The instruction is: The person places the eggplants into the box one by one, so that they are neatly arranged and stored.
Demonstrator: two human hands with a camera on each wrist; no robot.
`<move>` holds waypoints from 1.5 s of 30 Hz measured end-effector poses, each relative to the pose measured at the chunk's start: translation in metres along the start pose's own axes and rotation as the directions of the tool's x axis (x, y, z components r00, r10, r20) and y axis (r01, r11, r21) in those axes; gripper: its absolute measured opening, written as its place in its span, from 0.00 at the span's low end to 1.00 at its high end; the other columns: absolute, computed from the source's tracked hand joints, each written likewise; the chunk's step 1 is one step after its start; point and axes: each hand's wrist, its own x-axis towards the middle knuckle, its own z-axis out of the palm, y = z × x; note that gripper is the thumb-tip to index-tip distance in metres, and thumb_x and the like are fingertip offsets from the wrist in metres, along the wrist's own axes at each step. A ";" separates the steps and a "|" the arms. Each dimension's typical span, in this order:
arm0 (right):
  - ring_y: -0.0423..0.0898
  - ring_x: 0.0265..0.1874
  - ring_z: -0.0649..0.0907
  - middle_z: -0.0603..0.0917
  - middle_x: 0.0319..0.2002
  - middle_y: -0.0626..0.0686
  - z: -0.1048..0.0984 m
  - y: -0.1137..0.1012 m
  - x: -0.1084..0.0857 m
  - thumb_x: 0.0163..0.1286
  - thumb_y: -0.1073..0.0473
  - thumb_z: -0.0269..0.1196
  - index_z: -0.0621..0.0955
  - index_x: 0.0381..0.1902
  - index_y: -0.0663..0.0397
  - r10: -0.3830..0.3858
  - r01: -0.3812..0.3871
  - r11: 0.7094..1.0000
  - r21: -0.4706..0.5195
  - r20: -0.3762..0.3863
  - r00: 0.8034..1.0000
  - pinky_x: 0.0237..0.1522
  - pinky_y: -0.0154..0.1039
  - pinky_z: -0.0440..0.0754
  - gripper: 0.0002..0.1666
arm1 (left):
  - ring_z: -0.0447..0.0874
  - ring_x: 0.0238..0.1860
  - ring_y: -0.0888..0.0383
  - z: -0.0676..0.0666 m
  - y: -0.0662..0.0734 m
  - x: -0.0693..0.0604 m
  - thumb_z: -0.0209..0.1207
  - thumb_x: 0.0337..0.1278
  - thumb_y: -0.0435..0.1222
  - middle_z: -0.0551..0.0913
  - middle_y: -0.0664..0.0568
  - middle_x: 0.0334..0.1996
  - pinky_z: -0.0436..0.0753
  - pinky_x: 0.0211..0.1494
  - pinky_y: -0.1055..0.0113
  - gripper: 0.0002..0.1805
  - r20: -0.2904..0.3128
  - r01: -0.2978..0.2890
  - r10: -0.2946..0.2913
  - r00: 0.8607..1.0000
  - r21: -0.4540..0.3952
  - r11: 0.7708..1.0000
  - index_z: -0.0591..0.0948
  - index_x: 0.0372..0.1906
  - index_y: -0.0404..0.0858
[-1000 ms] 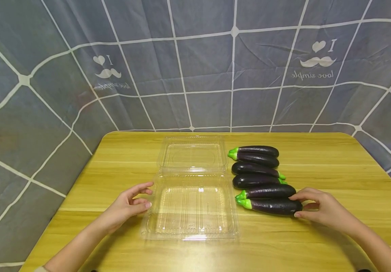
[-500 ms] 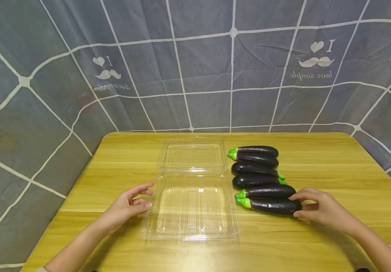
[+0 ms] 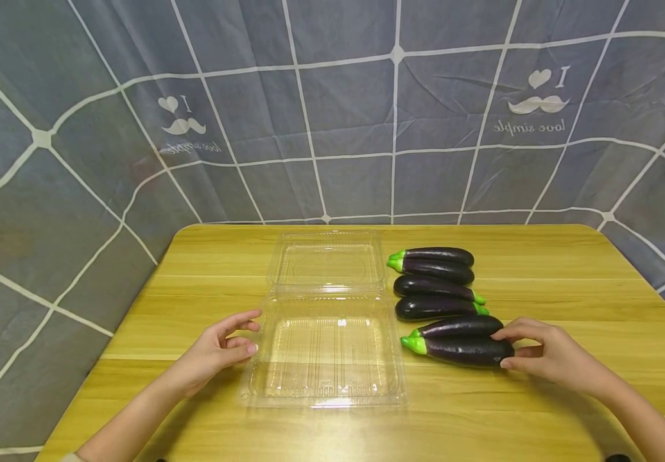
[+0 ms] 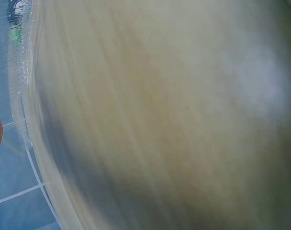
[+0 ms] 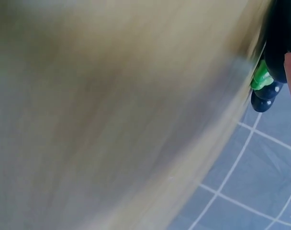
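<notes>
My right hand (image 3: pixel 546 350) holds the blunt end of the nearest eggplant (image 3: pixel 468 351) between thumb and fingers, at the right of the table. Directly behind it lies another eggplant (image 3: pixel 459 326), whose green stem is largely hidden. The right wrist view catches a fingertip against a dark eggplant (image 5: pixel 279 43) at its edge. My left hand (image 3: pixel 214 350) has relaxed, slightly bent fingers beside the left rim of a clear plastic clamshell container (image 3: pixel 323 403); whether they touch it I cannot tell. The container lies unfolded, its lid (image 3: pixel 327 263) toward the back.
Two more pairs of eggplants lie behind, a middle pair (image 3: pixel 439 308) with stems to the right and a back pair (image 3: pixel 439 256) with stems to the left. The wooden table (image 3: pixel 569 269) ends at a grey checked cloth (image 3: pixel 355 115).
The nearest eggplant and the one behind it have shifted slightly, so the rear one's green stem is now mostly covered. Both hands stay nearly in place.
</notes>
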 end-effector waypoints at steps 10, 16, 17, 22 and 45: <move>0.31 0.42 0.78 0.79 0.42 0.44 -0.006 -0.008 0.002 0.49 0.73 0.70 0.80 0.45 0.59 0.031 -0.031 1.000 -0.002 -0.001 1.000 0.33 0.31 0.82 0.23 | 0.76 0.38 0.64 0.001 0.000 -0.001 0.58 0.58 0.28 0.61 0.36 0.55 0.80 0.43 0.71 0.37 -0.009 0.011 -0.011 1.000 -0.009 1.000 0.54 0.69 0.27; 0.31 0.42 0.78 0.79 0.43 0.43 -0.010 -0.012 0.004 0.50 0.73 0.69 0.80 0.46 0.59 0.039 -0.039 0.999 0.001 0.003 0.999 0.33 0.31 0.82 0.23 | 0.76 0.38 0.64 0.001 0.001 -0.001 0.58 0.58 0.28 0.60 0.35 0.55 0.80 0.43 0.70 0.37 -0.014 0.016 -0.016 1.000 -0.009 1.000 0.54 0.69 0.27; 0.31 0.43 0.78 0.79 0.43 0.44 -0.010 -0.012 0.004 0.50 0.73 0.69 0.80 0.46 0.59 0.040 -0.040 0.999 0.005 0.006 0.999 0.32 0.32 0.82 0.23 | 0.76 0.38 0.64 0.001 0.001 -0.001 0.58 0.58 0.28 0.60 0.35 0.55 0.80 0.42 0.70 0.37 -0.014 0.017 -0.017 1.000 -0.009 1.000 0.54 0.69 0.27; 0.31 0.43 0.78 0.78 0.43 0.44 -0.013 -0.016 0.007 0.51 0.74 0.68 0.80 0.47 0.59 0.024 -0.024 1.000 0.007 0.011 1.000 0.32 0.32 0.82 0.23 | 0.76 0.38 0.64 0.001 0.001 -0.001 0.58 0.58 0.28 0.61 0.36 0.55 0.80 0.42 0.71 0.37 -0.016 0.022 -0.022 1.000 -0.009 1.000 0.54 0.69 0.28; 0.40 0.35 0.82 0.78 0.44 0.44 -0.014 -0.035 0.035 0.55 0.68 0.68 0.79 0.48 0.56 0.021 -0.020 1.000 -0.005 0.073 0.997 0.32 0.34 0.83 0.21 | 0.76 0.38 0.64 0.003 0.004 -0.001 0.58 0.58 0.29 0.60 0.34 0.56 0.79 0.41 0.71 0.37 -0.032 0.040 -0.039 0.999 0.006 0.999 0.54 0.69 0.28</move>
